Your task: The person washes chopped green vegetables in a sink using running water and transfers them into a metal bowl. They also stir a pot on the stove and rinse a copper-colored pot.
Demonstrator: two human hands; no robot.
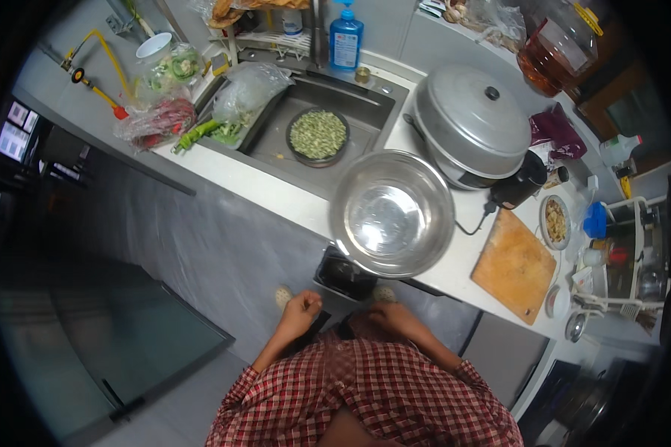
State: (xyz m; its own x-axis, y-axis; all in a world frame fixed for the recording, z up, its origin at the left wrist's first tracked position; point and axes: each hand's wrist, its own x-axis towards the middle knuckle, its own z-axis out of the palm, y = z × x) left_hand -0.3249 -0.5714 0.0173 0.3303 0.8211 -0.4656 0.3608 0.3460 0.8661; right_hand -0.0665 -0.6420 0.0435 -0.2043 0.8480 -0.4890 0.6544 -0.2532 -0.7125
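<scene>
Logging remotely: I see chopped green veg [318, 134] in bowl [317, 162] in sink [367, 138]; steel basin [391, 216] on counter [462, 257] edge, unfilled. L hand [300, 316]: fingers curled tog., nothing visible; R hand [399, 320]: can't tell.

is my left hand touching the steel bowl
Apart: the head view shows a plain gap between your left hand and the steel bowl, with the black container visible in it.
</scene>
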